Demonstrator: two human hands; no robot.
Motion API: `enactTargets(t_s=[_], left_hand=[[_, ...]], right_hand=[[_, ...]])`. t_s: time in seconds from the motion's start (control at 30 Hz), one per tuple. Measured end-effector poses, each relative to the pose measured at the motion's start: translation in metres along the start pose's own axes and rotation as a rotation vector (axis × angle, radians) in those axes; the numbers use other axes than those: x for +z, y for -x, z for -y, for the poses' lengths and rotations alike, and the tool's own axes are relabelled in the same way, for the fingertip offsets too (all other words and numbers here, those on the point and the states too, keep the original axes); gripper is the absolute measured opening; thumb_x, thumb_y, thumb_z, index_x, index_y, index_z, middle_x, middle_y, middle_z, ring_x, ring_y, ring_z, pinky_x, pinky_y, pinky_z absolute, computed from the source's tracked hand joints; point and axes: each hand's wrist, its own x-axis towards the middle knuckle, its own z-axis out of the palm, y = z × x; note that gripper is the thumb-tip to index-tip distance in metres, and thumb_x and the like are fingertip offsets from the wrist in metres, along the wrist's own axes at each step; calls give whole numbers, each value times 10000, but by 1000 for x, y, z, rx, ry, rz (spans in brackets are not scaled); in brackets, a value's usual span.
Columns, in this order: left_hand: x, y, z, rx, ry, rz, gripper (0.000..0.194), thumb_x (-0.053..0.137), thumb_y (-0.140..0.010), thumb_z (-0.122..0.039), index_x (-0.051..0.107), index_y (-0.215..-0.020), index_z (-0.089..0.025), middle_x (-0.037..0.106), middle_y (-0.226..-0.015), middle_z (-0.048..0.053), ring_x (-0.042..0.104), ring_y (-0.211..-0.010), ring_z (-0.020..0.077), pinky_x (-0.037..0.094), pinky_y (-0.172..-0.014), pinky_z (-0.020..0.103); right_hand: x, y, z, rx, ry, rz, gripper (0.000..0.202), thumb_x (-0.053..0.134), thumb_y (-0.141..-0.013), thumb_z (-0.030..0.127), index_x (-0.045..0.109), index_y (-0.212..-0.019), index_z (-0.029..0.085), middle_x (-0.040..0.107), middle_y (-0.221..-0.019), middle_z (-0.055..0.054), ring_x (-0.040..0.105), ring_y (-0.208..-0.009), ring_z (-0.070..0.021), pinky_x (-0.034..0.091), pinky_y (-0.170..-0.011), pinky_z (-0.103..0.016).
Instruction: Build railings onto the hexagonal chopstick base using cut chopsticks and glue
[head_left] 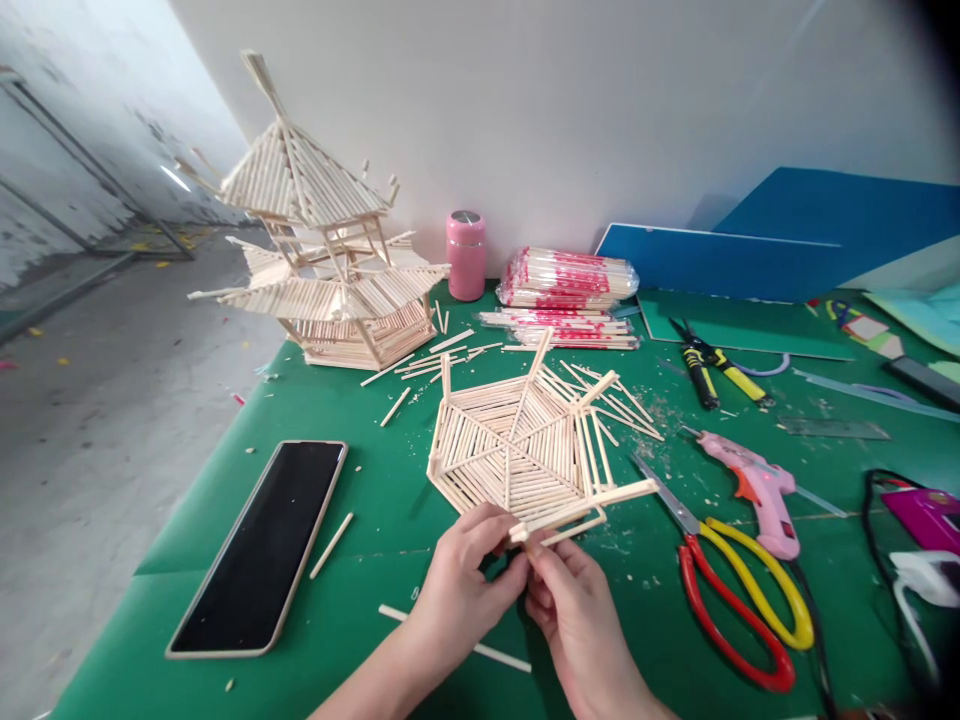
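Observation:
A hexagonal frame of wooden sticks [480, 440], filled with rows like a web, lies on the green table with short posts standing at its corners. At its near corner my left hand [466, 575] is closed, thumb and fingers pinching the stick end there. Close beside it, my right hand [574, 610] is also closed, its fingertips on the same near edge of the frame. The exact contact is partly hidden by the fingers. A loose stick [501, 657] lies under and between my wrists.
Left stands a phone [259, 550]; behind it, a stick pagoda [322, 260]. A pink flask [466, 255] and bagged sticks [566, 280] are at the back. Scissors [739, 585], a pink glue gun [754, 485] and pliers [716, 365] lie to the right, with a cord below.

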Motion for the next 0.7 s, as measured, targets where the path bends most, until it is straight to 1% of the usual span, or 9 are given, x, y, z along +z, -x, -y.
enactTargets(t_s=[0.13,0.37,0.5,0.7], left_hand=[[0,0,-2,3,-10,-3,109,523,-724,-69,583,-723,-160,578,-720,27,555,-639,117,457,-586,205],[0,-2,0,0,-7,-1,120,518,-719,-60,585,-730,-159,572,-717,19,544,-631,112,451,-585,205],[0,0,3,-1,0,12,120,520,-727,-63,583,-747,-163,570,-732,18,542,-646,112,448,-594,206],[-1,0,0,3,5,15,131,515,-724,-51,581,-739,-163,570,-728,15,546,-650,112,448,-601,205]], right_hand=[[-1,1,0,-21,13,-8,350,732,-592,421,505,-610,155,318,-467,98,216,-439,-33,156,-423,-192],[-2,1,-1,-39,46,11,284,683,-671,387,523,-632,156,311,-484,92,221,-454,-44,173,-430,-195],[-1,2,0,-39,37,4,293,684,-664,390,513,-615,158,306,-483,91,212,-457,-47,173,-430,-195],[0,4,2,-44,26,-9,311,698,-637,388,489,-592,162,306,-467,95,215,-449,-46,171,-425,-194]])
